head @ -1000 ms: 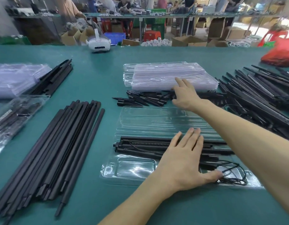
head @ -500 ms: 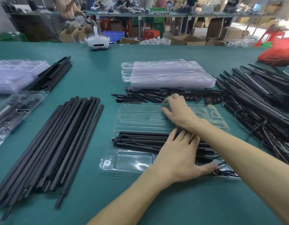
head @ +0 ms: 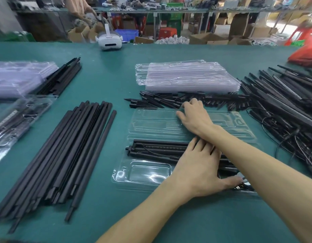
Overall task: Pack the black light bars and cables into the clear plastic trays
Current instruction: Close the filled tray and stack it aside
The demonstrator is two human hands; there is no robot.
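While the flat left hand [head: 199, 165] is pinning the light bars [head: 157, 149], the right hand [head: 193, 118], back from the stack [head: 186, 76], is curling at the lid [head: 155, 121], hold unclear, seemingly closing.

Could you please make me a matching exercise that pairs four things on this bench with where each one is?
Things:
1. white headset
2. stack of clear trays
3. left hand
4. red bag

Places:
A. pressing on the black light bars in the open tray
B. far right corner of the table
C. far edge of the table, left of centre
D. just behind the row of short black pieces

Pairs: 1-C, 2-D, 3-A, 4-B
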